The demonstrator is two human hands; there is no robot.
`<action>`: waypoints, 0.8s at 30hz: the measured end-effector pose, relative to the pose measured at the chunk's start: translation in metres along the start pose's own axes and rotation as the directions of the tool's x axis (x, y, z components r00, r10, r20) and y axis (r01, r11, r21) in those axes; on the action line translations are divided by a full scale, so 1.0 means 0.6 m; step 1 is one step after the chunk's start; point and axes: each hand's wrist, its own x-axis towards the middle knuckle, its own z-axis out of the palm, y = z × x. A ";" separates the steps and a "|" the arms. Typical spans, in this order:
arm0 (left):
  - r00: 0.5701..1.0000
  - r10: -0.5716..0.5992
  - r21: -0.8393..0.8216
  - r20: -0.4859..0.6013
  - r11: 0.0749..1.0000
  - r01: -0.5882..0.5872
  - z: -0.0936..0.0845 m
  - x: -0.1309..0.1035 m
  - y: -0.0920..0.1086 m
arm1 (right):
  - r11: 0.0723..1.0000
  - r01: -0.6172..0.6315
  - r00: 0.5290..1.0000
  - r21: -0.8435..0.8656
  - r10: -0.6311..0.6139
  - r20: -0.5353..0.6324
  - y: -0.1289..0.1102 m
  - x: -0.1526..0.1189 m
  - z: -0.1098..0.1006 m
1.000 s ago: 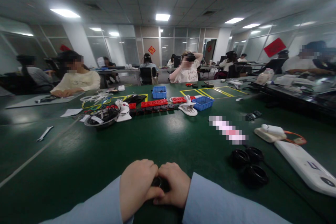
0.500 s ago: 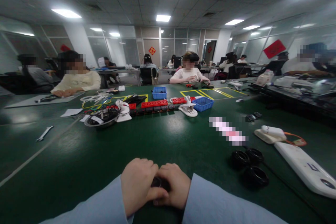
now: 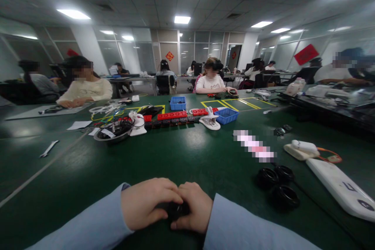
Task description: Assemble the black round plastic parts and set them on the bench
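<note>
Close to the near edge of the view, my left hand (image 3: 150, 203) and my right hand (image 3: 195, 206) are closed around a small dark, glossy part (image 3: 177, 210). Most of it is covered by the fingers, so its full shape is hidden. The left fingers arch over its top with the thumb low on the near side. On the other side the right hand wraps it, fingertips touching the left ones. To the right lie three black hollow round parts (image 3: 284, 197), beside a thin black cable.
A white device (image 3: 342, 189) lies at right. Farther back are a white clamp (image 3: 210, 120), blue bins (image 3: 226, 116), red sockets (image 3: 172, 115) and a metal bowl of black parts (image 3: 113, 137). A wrench (image 3: 49, 149) lies left. People sit around the table.
My left hand has turned and shifted left, its thumb drawing back from the right hand and showing more of the dark part. My right hand stays put.
</note>
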 end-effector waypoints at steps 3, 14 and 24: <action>1.000 -0.022 0.007 0.018 1.000 0.022 0.004 0.005 0.000 | 1.000 0.003 1.000 -0.005 -0.003 0.005 0.000 0.000 -0.001; 0.986 -0.168 0.118 -0.017 0.979 0.169 0.010 0.012 0.013 | 1.000 -0.011 1.000 0.004 0.011 -0.006 0.001 -0.001 0.002; 0.939 -0.334 0.202 -0.079 0.917 0.343 0.017 0.016 0.037 | 1.000 -0.006 1.000 0.006 0.006 -0.029 0.002 -0.001 0.007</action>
